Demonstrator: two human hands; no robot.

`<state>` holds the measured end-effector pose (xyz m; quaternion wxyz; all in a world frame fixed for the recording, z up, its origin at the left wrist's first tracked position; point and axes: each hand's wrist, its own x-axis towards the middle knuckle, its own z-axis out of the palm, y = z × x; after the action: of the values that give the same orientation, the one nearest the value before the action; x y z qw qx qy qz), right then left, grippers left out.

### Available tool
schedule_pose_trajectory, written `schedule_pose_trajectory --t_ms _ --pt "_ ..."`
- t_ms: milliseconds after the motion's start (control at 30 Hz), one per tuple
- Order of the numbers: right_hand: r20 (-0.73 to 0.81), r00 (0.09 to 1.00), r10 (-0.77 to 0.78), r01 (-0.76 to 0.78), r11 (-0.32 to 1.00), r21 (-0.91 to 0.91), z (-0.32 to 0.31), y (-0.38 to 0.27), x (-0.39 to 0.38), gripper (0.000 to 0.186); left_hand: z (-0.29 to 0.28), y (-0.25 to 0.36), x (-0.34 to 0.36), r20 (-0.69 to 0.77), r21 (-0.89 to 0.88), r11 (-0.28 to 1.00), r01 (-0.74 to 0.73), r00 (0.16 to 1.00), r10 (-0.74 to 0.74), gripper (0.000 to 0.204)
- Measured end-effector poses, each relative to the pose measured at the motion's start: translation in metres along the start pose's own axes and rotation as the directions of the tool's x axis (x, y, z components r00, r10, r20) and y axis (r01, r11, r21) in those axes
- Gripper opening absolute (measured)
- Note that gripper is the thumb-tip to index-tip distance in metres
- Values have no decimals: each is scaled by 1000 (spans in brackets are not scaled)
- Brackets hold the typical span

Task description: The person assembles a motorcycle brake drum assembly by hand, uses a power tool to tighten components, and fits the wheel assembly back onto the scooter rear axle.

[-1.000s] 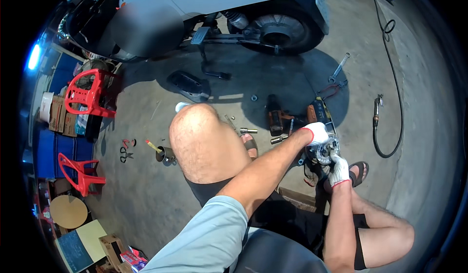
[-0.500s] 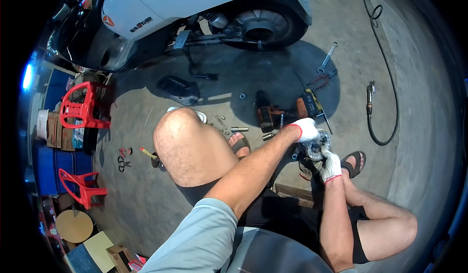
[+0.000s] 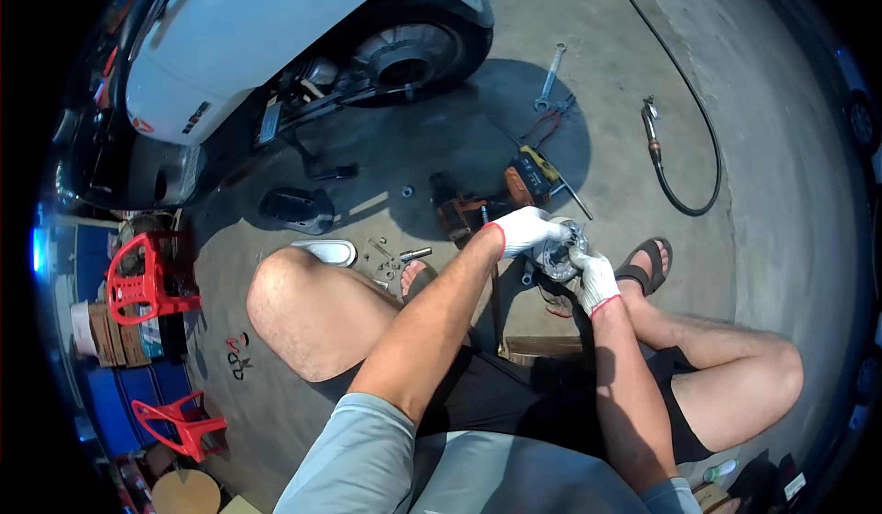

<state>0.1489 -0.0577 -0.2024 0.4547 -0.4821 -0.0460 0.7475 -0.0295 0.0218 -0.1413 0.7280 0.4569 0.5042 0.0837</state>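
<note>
My left hand [image 3: 530, 232], in a white red-cuffed glove, grips the upper left of a round silver metal part [image 3: 561, 262] between my legs. My gloved right hand [image 3: 594, 280] holds its lower right, thumb pressed into it. Whatever small piece the fingertips touch is too small to make out. Beside the part lie a socket [image 3: 527, 275], an orange-and-black drill [image 3: 459, 209] and an orange-and-yellow power tool [image 3: 528, 181]. Loose small pieces and a metal socket [image 3: 413, 253] lie by my left foot. A wooden block [image 3: 542, 349] is below the part.
A white scooter [image 3: 211, 45] stands ahead. A wrench [image 3: 551, 78], red-handled pliers [image 3: 542, 128], a black plastic part [image 3: 296, 209] and an air hose [image 3: 712, 169] lie on the floor. Red chairs [image 3: 147, 284], boxes [image 3: 119, 335] and scissors [image 3: 237, 360] are at left.
The view has turned, so the scooter sits farther left and the chairs lower. Both hands stay on the metal part, with their fingers slightly shifted.
</note>
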Motion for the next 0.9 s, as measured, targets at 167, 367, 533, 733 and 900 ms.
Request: schedule_pose_trajectory --t_ms 167,367,533,733,900 --pt "-41 993 -111 102 979 -177 -17 6 8 29 9 17 -7 14 159 985 67 997 -70 38" --pt "-46 991 -129 109 948 -300 -9 1 1 28 8 11 -5 -105 427 900 93 993 -53 44" --pt "-55 986 -158 131 935 -329 -12 3 6 28 6 1 2 -126 443 893 83 992 -29 46" --pt "-56 987 -152 128 943 -307 -8 2 3 30 6 -1 3 -117 441 895 69 993 -18 43" --pt "-55 991 -124 104 953 -284 -14 5 9 30 6 -1 6 -120 473 878 72 993 -17 42"
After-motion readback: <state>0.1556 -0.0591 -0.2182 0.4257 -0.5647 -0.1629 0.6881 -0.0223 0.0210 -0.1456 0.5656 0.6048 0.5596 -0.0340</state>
